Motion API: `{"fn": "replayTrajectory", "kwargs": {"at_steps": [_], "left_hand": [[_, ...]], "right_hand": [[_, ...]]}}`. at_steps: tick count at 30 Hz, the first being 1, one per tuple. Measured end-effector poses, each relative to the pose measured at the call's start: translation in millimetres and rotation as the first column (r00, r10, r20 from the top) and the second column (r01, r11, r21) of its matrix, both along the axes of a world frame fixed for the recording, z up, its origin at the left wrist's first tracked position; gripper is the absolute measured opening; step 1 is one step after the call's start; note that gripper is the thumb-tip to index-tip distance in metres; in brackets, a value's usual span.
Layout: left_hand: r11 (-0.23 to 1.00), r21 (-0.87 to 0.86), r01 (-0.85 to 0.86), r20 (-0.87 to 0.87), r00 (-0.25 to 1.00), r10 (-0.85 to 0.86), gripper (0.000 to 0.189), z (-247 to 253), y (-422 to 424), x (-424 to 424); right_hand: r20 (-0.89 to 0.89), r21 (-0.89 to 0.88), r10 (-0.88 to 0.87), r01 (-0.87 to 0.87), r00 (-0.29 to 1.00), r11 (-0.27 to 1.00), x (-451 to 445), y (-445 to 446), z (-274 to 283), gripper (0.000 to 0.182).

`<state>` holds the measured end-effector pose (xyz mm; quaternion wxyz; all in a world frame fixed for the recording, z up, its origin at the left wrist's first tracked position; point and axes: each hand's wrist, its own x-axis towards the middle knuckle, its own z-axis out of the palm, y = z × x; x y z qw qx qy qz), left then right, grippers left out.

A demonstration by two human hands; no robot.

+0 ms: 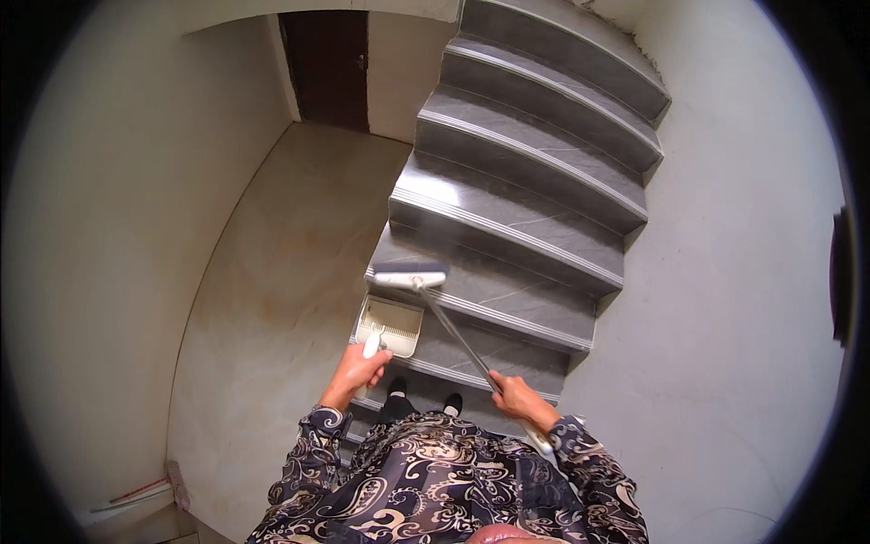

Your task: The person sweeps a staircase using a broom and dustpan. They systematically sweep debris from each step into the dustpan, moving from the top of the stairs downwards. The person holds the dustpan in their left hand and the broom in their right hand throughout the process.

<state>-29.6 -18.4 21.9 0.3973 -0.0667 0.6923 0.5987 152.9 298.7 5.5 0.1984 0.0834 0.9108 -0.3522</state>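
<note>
My left hand (359, 372) grips the white handle of a cream dustpan (389, 326), whose toothed comb faces up. The pan is held at the left end of a grey stair step, just below the step's edge. In my right hand (522, 400) is the metal shaft of a broom (459, 330). Its white head (410, 279) with dark bristles lies over the left end of the tread above the dustpan. The bristles look slightly blurred. I cannot make out any dirt in the pan.
Grey stone stairs (506, 228) with ridged light nosings climb away ahead. A pale wall (720, 272) borders them on the right. Beyond their open left side lies a lower floor (272, 272) with a dark door (326, 71). My dark shoes (453, 404) stand on a lower step.
</note>
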Motion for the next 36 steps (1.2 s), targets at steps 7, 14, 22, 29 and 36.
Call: {"fn": "replayTrajectory", "kwargs": {"at_steps": [7,14,22,29,36], "left_hand": [[0.999,-0.026,-0.018,-0.009,1.000,0.018,0.024,-4.8,-10.9,4.5],[1.000,-0.010,-0.004,0.009,1.000,0.004,0.024,-2.3,-6.1,-0.6],[1.000,0.001,-0.023,0.021,1.000,0.023,0.024,-0.6,-9.5,-1.5],[1.000,0.009,0.011,0.013,1.000,-0.012,0.025,-2.2,-3.3,-10.0],[0.998,-0.042,0.040,0.005,0.999,-0.040,0.023,-1.6,-5.4,0.3]], "right_hand": [[0.327,-0.124,-0.236,0.290,0.915,0.949,9.3,-7.3,121.1,0.057],[-0.022,0.054,-0.131,0.132,0.991,0.990,-96.8,-27.4,-1.9,0.044],[0.035,0.079,-0.096,0.093,0.995,0.992,-115.5,-63.7,-33.2,0.043],[0.070,0.070,0.052,-0.057,0.996,0.996,-67.0,-29.7,-14.5,0.049],[0.305,-0.296,-0.127,0.221,0.944,0.929,11.1,1.0,77.7,0.055]]}}
